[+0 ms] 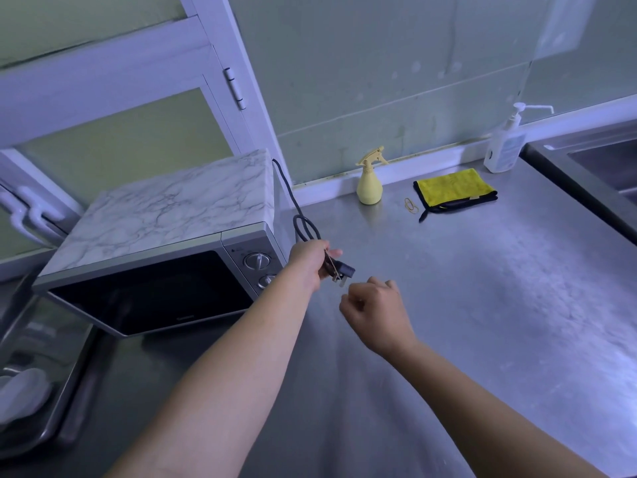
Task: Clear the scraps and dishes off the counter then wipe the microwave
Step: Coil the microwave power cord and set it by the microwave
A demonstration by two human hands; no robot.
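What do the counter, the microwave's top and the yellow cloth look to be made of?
Counter: likely brushed stainless steel, grey with dull streaky reflections.
Microwave top: marble-look veining, probably a printed film rather than stone, since it wraps the edge.
Yellow cloth: fluffy, likely microfibre, with black trim.

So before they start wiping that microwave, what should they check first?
1. Microwave unplugged: ok. The left hand grips the cord, and the plug is out in the open.
2. Cloth to hand: ok. The yellow cloth lies folded on the counter.
3. Spray bottle ready: ok, upright by the wall. How full it is: cannot tell.
4. Scraps and dishes gone: ok in this view. Only rubber bands lie beside the cloth.
5. Right hand free: cannot tell. Its fingers are curled and face away from the camera.
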